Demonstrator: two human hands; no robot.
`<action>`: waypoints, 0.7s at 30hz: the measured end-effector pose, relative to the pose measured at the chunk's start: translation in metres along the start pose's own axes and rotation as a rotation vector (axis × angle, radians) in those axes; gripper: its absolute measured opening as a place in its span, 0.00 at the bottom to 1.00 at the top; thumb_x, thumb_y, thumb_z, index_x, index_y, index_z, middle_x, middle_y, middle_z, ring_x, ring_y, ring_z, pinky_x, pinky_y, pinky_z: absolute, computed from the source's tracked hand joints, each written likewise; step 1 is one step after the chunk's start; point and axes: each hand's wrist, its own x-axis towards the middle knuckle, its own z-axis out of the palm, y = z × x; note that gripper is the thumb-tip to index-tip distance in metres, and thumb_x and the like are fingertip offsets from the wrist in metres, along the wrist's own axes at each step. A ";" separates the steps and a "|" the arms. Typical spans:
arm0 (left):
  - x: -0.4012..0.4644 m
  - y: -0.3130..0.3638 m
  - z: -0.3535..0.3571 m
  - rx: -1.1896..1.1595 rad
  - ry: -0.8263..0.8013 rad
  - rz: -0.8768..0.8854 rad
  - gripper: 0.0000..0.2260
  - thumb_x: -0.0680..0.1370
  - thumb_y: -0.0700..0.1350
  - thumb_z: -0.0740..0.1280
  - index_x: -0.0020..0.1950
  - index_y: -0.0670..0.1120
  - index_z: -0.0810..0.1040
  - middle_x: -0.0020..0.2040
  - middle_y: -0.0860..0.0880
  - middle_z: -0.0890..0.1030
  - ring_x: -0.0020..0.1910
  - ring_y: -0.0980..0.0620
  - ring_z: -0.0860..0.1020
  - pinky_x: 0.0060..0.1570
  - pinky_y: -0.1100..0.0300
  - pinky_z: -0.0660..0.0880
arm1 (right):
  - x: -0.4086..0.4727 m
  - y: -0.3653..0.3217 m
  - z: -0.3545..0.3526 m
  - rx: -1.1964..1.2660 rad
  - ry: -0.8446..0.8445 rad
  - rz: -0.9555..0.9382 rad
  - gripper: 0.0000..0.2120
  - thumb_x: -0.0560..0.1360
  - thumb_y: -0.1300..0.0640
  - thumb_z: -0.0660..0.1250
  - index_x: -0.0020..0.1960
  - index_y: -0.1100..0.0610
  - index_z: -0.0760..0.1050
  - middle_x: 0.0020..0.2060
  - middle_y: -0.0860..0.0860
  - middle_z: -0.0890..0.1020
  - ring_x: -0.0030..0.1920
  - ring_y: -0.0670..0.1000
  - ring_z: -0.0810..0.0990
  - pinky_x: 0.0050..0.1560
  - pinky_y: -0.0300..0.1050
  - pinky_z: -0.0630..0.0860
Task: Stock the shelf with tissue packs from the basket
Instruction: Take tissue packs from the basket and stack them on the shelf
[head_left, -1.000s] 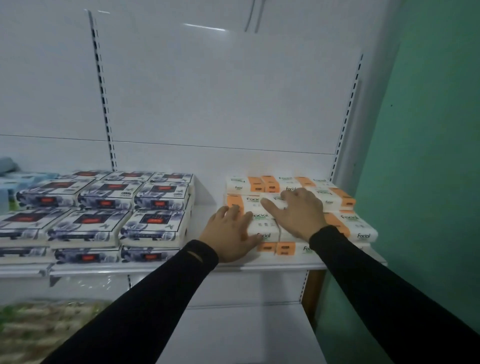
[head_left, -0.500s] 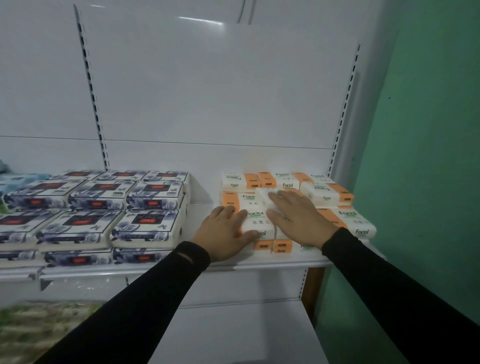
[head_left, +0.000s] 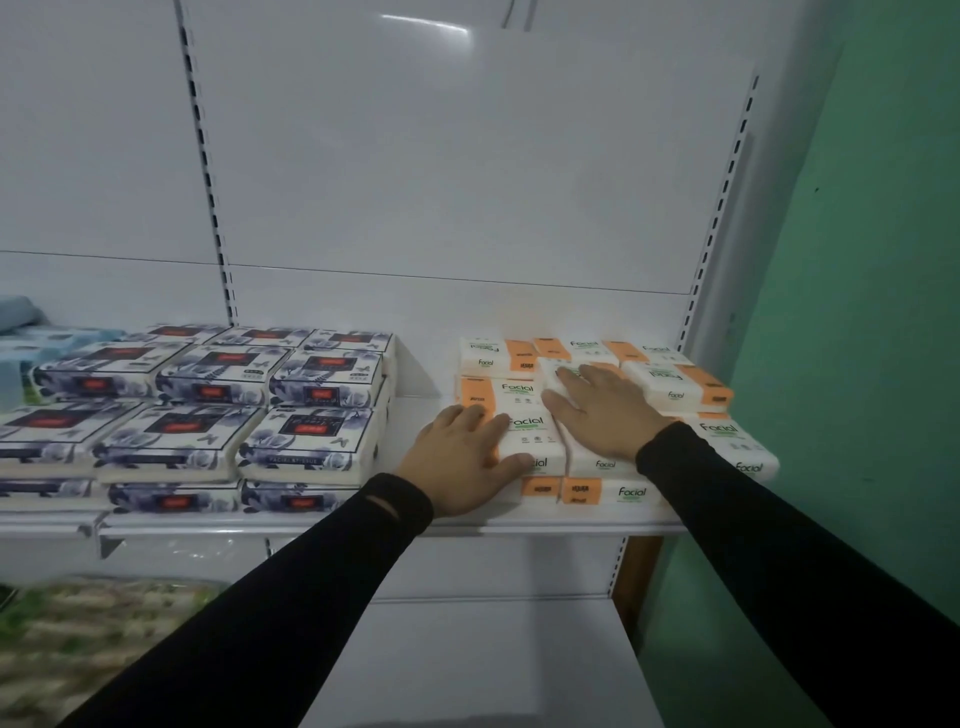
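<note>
Orange-and-white plastic-wrapped tissue packs (head_left: 530, 431) lie under our flat left hand (head_left: 462, 462) and right hand (head_left: 602, 410), neither gripping; pushing unevenly could topple them off the white metal shelf (head_left: 519, 527).

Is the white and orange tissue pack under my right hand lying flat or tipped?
Tipped: white and orange tissue pack sits skewed atop its neighbours, right hand pressing it.

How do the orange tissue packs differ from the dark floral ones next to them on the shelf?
The orange packs are white with orange ends and green "Facial" print; the floral packs are white with dark blue flowers and a black-and-red label. The orange packs sit at the right end, some slightly askew, with the left hand and right hand flat on them; the floral packs lie in tidy rows, untouched. Both are stacked flat on the shelf.
</note>
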 end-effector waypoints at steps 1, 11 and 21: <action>0.000 0.000 0.000 0.000 0.004 0.000 0.30 0.78 0.66 0.52 0.75 0.51 0.62 0.74 0.46 0.64 0.73 0.44 0.59 0.72 0.48 0.58 | -0.001 -0.001 0.000 -0.019 0.020 -0.009 0.33 0.79 0.34 0.43 0.79 0.49 0.52 0.79 0.56 0.55 0.78 0.57 0.52 0.76 0.58 0.50; 0.000 -0.001 0.001 0.013 -0.004 0.010 0.30 0.78 0.67 0.51 0.74 0.51 0.62 0.73 0.46 0.65 0.73 0.44 0.60 0.72 0.46 0.59 | -0.008 -0.012 0.002 -0.032 0.053 -0.090 0.28 0.80 0.35 0.43 0.75 0.44 0.62 0.78 0.55 0.56 0.77 0.58 0.52 0.75 0.60 0.50; 0.002 0.001 -0.001 0.020 -0.013 -0.014 0.31 0.77 0.69 0.52 0.73 0.51 0.64 0.72 0.46 0.67 0.72 0.42 0.60 0.72 0.47 0.59 | -0.010 -0.015 -0.005 -0.009 0.014 -0.030 0.31 0.78 0.32 0.40 0.74 0.42 0.64 0.78 0.56 0.57 0.77 0.60 0.53 0.75 0.60 0.49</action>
